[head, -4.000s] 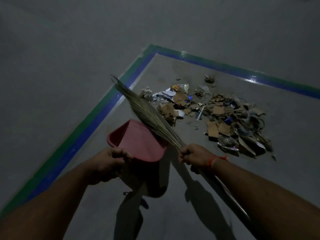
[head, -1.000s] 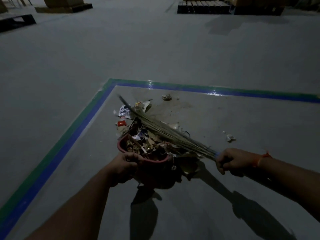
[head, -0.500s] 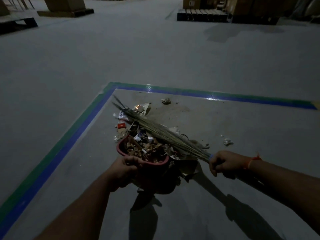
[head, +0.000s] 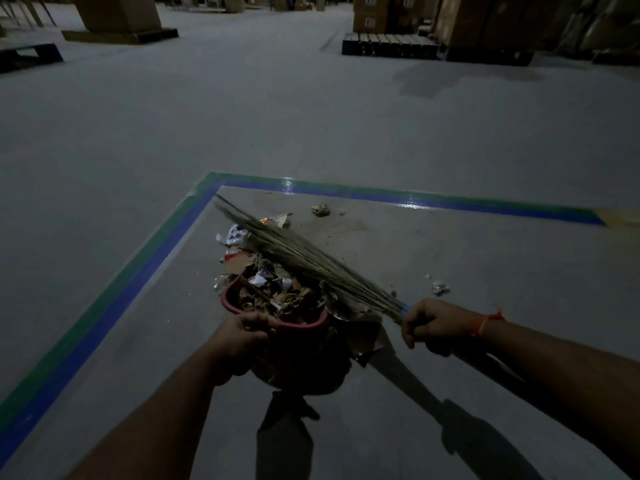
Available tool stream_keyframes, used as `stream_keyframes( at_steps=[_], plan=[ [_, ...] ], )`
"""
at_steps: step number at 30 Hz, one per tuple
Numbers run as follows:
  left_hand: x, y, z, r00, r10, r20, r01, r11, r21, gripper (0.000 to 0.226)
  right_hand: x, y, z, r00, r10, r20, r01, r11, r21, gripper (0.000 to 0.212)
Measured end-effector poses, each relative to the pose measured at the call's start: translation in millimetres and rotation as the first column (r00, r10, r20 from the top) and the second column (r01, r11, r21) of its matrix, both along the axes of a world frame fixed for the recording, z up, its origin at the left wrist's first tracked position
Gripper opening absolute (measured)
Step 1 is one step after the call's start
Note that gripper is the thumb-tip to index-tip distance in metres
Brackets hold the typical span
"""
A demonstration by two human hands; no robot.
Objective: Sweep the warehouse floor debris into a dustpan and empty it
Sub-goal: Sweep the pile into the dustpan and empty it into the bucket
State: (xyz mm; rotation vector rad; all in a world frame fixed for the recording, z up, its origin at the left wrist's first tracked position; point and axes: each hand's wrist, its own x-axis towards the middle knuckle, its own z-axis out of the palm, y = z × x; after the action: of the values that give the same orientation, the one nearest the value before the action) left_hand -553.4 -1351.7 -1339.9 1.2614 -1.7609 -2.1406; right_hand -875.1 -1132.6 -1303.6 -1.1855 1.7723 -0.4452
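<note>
A red dustpan point(head: 231, 304) is heaped with cardboard scraps and paper debris point(head: 277, 294). My left hand point(head: 239, 341) grips its near rim and holds it above the grey floor. My right hand point(head: 431, 325) grips the handle end of a grass broom point(head: 298, 258), whose bristles lie across the load and point up-left. Some large scraps hang over the dustpan's right side. A few wrappers point(head: 235, 235) show past the dustpan's far edge. Two crumpled bits point(head: 320, 210) point(head: 440, 288) lie on the floor apart from the dustpan.
A green and blue floor line point(head: 138, 268) frames the area, with its corner at upper left. Pallets point(head: 389, 45) and stacked cartons point(head: 485, 19) stand far back right, a boxed pallet point(head: 117, 19) far back left. Open grey floor lies between.
The big debris pile seen four seconds ago is now in the dustpan. Over the last second the view has tilted up and the broom has stayed lying over the load.
</note>
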Motion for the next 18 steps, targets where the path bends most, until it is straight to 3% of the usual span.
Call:
stream_keyframes(
  at_steps=[9, 18],
  plan=[
    [-2, 10, 17, 0.999, -0.004, -0.032, 0.004, 1.0, 0.008, 0.032, -1, -1, 3, 0.995, -0.101, 0.01, 0.101, 0.989, -0.103, 0.023],
    [3, 18, 21, 1.0, -0.007, 0.006, 0.007, 1.0, 0.006, 0.031, 2, 0, 11, 0.989, -0.149, -0.006, 0.148, 0.985, -0.09, 0.026]
  ],
)
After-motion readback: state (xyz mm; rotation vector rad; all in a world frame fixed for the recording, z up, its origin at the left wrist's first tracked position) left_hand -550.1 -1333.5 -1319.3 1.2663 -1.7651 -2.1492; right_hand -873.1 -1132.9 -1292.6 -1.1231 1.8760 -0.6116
